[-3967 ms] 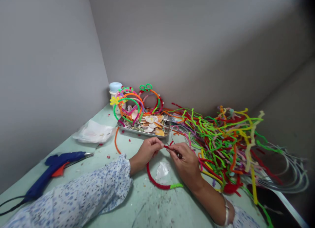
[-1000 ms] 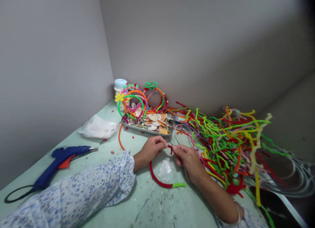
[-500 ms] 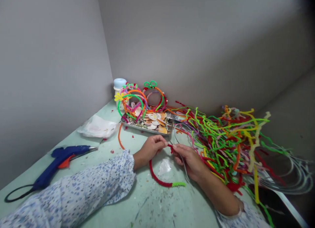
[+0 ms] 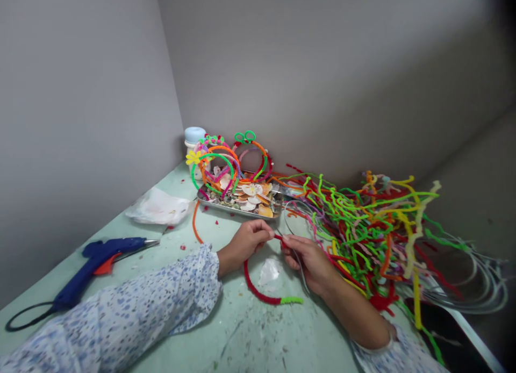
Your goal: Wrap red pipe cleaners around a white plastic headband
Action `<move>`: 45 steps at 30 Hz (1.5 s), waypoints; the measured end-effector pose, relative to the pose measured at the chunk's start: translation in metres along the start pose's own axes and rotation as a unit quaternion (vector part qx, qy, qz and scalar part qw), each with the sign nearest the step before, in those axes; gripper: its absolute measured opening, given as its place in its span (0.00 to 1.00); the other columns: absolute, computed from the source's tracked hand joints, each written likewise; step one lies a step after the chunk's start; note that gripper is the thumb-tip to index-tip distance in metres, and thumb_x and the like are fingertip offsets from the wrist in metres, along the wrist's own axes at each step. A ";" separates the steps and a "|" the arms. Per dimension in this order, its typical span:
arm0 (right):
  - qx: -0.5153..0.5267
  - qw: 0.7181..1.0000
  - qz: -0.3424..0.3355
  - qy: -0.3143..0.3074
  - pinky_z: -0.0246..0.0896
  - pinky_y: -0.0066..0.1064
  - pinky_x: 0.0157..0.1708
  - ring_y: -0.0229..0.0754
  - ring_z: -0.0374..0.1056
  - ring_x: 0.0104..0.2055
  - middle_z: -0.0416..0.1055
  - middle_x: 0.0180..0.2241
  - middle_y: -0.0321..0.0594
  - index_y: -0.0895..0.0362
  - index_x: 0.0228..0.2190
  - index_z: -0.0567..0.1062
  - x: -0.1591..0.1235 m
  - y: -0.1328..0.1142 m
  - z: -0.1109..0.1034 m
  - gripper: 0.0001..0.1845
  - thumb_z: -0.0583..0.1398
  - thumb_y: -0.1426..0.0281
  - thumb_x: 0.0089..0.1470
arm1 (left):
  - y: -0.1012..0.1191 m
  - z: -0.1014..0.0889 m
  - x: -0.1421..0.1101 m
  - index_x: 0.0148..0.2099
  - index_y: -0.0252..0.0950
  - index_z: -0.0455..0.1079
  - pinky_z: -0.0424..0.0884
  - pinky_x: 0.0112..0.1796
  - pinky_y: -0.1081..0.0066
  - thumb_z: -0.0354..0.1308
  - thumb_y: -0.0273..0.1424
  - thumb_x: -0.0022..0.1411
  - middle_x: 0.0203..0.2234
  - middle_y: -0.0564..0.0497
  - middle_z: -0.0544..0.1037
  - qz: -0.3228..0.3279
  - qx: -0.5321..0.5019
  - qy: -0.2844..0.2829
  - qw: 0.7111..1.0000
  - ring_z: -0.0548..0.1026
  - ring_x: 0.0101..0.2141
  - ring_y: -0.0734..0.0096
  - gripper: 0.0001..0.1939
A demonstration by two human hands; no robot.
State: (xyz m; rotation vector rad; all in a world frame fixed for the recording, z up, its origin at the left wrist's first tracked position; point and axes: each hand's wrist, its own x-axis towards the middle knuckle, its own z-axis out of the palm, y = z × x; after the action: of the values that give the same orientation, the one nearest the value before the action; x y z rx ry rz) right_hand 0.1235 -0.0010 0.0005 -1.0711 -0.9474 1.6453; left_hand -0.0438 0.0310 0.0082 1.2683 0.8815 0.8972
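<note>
A curved band wrapped in red pipe cleaner [image 4: 258, 293], with a light green tip [image 4: 291, 300], arcs down over the table from my left hand [image 4: 246, 244]. The left fingers are closed in a pinch on its upper part. Just to the right, my right hand [image 4: 308, 260] pinches a short red pipe cleaner end [image 4: 278, 237] that bridges the small gap between the hands. A thin grey wire [image 4: 303, 279] runs down past the right fingers. Beneath the hands lies a crumpled clear plastic scrap [image 4: 270, 271].
A metal tray [image 4: 242, 213] of shells stands behind, with finished pipe cleaner headbands [image 4: 217, 152] on it and a blue-lidded jar [image 4: 195, 136] alongside. At left are a plastic bag [image 4: 159, 207] and a blue glue gun [image 4: 100, 265]. Tangled pipe cleaners [image 4: 363, 222] and coiled wire [image 4: 484, 287] fill the right.
The red end at my right fingertips has shifted slightly, and less of it hangs below them. Both hands stay in nearly the same place; the whole view moved a little.
</note>
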 end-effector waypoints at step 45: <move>-0.496 0.786 -0.341 0.143 0.59 0.31 0.32 0.41 0.65 0.31 0.70 0.30 0.39 0.54 0.34 0.74 -0.007 0.008 0.002 0.08 0.56 0.68 0.57 | -0.001 0.000 0.002 0.28 0.34 0.65 0.47 0.18 0.76 0.58 0.32 0.50 0.13 0.60 0.60 -0.017 -0.029 0.013 0.999 0.54 0.14 0.83 0.07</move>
State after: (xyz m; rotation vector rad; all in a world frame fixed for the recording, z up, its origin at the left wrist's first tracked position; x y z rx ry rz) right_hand 0.1203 -0.0097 -0.0043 -1.3375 -1.7879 0.2867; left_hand -0.0433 0.0330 0.0071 1.1915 0.8887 0.9076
